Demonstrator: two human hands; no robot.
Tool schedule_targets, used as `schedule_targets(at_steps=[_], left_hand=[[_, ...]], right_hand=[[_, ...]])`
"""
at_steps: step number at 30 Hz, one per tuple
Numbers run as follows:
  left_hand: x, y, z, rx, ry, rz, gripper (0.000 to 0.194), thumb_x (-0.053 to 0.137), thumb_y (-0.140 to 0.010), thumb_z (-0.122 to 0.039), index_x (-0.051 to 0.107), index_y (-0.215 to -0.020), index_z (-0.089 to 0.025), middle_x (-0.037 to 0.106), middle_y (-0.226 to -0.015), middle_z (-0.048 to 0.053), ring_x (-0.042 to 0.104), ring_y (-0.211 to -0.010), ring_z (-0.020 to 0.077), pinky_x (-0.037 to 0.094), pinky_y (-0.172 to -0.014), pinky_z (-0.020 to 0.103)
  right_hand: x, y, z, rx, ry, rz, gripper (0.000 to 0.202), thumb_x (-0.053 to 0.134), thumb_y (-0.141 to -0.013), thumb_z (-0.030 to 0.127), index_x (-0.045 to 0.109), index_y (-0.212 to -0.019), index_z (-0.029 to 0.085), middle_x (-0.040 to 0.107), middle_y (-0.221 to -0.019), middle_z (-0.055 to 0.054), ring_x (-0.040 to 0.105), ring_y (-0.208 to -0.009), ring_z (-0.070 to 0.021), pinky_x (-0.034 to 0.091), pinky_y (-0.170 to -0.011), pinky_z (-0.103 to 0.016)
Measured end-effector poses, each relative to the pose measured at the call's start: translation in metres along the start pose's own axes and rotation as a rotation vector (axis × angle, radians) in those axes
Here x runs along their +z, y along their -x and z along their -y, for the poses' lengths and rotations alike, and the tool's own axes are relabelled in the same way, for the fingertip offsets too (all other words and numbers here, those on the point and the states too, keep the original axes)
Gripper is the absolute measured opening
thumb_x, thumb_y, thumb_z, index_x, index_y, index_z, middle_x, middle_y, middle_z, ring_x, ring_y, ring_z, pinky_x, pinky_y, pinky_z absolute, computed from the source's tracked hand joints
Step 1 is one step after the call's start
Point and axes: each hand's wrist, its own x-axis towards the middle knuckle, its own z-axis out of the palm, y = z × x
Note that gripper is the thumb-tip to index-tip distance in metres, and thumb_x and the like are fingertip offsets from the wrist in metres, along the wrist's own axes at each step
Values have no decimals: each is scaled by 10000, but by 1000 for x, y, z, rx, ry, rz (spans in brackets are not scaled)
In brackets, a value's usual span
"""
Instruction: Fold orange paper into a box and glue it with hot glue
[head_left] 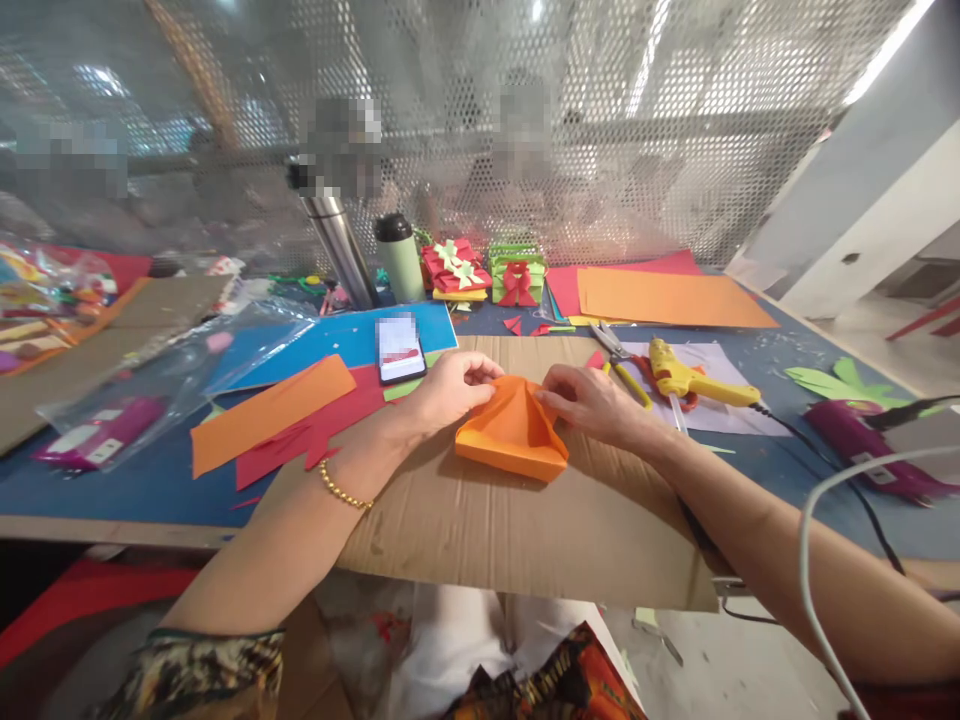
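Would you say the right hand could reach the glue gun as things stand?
Probably yes, if the right hand leaves the folded orange paper: the glue gun is near, with a yellow-handled tool between.

folded paper (512, 435)'s all orange. from it: blue sheet (319, 345) @ 10 o'clock, lime grn box (537, 284) w/ red bow (517, 287) @ 12, mottled blk/tan sleeve (206, 670) @ 8

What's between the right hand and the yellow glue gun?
Head view: beside the right hand lies a yellow-handled tool, then part of the lavender sheet under the glue gun. An orange-red item there is too covered to identify.
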Motion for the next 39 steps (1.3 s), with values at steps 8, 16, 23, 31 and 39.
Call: schedule_targets(at_steps=[8,16,23,31,39], left_hand=[[1,-6,18,19,96,-38,122,681,-741,-107,669,-852,-156,633,-687,-28,571,-616,99,428,-587,216],[5,-6,17,-22,87,-23,110,665,-781,-91,658,-874,-150,580,-624,-45,549,-574,93,410,-560,208],[5,-4,11,20,164,-31,195,659,-798,-93,642,-985,-145,687,-746,-10,617,-665,97,473,-632,209],[3,3,3,120,150,-13,211,613,-839,-101,622,-1047,-139,648,-780,-9,615,-719,105,470,-674,225],[14,21,-5,325,-23,-54,279,592,-882,-173,632,-1159,-169,664,-865,23,612,-784,127,481,-716,245]], right_hand=[[2,-4,0,38,-138,-1,200,551,-862,332,537,-696,220,561,-525,23,530,-531,-133,358,-561,-268],[10,-12,-20,43,-361,94,346,570,-828,555,573,-793,212,584,-564,20,536,-484,-127,355,-465,-249],[8,-12,-19,13,-489,100,381,626,-803,579,613,-846,200,586,-631,15,517,-532,-116,379,-486,-252],[-8,-5,-4,-91,-252,-254,268,546,-906,424,673,-894,189,679,-813,-50,575,-645,-143,461,-617,-298],[-19,16,26,-176,-418,-201,333,577,-936,454,696,-1113,197,724,-968,-64,661,-918,-204,492,-800,-343]])
